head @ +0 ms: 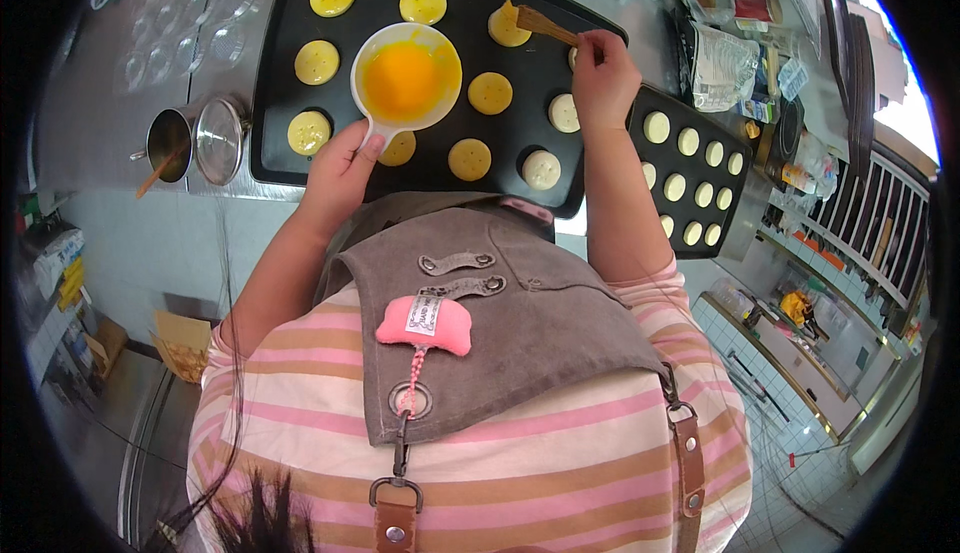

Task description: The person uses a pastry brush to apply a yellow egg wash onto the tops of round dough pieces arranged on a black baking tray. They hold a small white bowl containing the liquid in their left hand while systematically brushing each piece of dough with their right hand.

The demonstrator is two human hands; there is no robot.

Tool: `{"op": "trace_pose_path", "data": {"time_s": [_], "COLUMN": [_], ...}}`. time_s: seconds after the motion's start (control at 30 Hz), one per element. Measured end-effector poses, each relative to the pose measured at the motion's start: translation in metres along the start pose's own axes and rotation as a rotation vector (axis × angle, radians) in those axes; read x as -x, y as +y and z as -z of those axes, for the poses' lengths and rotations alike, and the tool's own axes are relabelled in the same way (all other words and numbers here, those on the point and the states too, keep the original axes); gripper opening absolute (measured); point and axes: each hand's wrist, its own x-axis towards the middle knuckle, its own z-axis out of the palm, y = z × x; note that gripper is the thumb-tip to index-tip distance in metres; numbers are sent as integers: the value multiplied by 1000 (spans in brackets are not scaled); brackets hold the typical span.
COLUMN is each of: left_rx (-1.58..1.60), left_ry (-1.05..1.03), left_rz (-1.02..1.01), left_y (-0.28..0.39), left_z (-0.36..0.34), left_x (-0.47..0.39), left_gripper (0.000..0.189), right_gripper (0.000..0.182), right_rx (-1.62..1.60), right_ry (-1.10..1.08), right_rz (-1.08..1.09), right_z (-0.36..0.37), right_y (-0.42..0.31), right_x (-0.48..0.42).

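Observation:
My left hand (337, 170) grips the handle of a white bowl (358, 57) holding yellow-orange liquid that looks like beaten egg (409, 80). The bowl is over a large black baking tray (420, 178) with several round dough pieces on it. Pinched in my right hand (609, 76) is a wooden-handled pastry brush (551, 26), its tip touching a dough round (508, 27) at the tray's far side. Rounds on the left, such as one glossy yellow piece (309, 132), look coated. A pale round (541, 170) lies near the front right. My right hand partly hides another round.
A second black tray (679, 208) of pale rounds sits at the right. On the left are a metal pot (166, 140) with a wooden handle sticking out, a metal lid (219, 140) and clear plastic packaging (195, 12). Bags and containers (724, 65) crowd the right back.

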Motion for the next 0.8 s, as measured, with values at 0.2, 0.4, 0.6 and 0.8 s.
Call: {"op": "trace_pose_path", "data": {"time_s": [0.2,0.4,0.6,0.8], "left_rx": [9,17,19,8], "left_ry": [4,11,16,13], "left_rz": [-40,-42,-60,-59], "left_y": [0,-8,-3,-1], "left_z": [-3,-1,-3,-2], "left_x": [-1,-2,-1,-1], "left_gripper": [32,30,30,30], "right_gripper": [10,8,7,9], "right_rx": [59,123,111,-1], "right_ry": [-85,-25,-56,10], "right_rz": [44,209,293,123], "right_z": [-9,-9,-6,-15], "right_y": [5,7,2,6], "right_x": [-1,-8,-10,-8]}}
